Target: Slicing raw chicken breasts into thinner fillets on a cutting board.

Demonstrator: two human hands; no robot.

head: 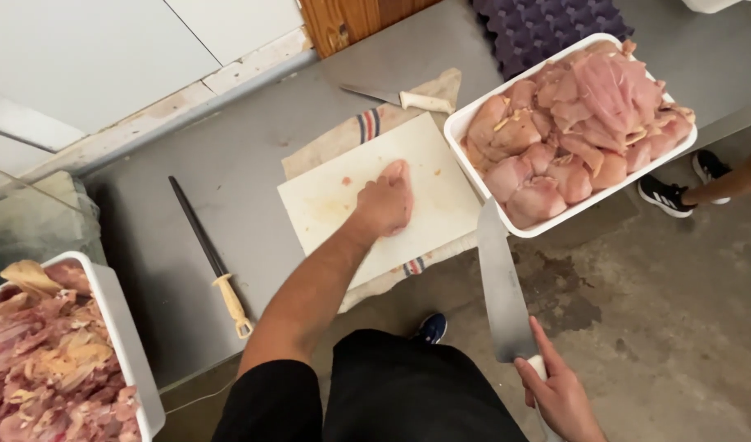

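Chicken piece: a raw chicken piece (394, 182) is lying on the white cutting board (378, 203), long axis running near to far.
Left hand: the left hand (382, 205) is pressing flat on it, fingers spread.
Right hand: the right hand (560, 394) is gripping a cleaver (500, 288), well apart at near right, blade pointing far.
Desk: the steel desk (228, 164) is carrying a cloth (351, 135), two meat trays (474, 123) and a sharpening steel (208, 254).

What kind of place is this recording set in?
Probably a butcher's or commercial kitchen prep area. A steel counter carries a white cutting board, a tray of raw chicken fillets, a second tray of trimmings and a honing steel; the right hand holds a large knife.
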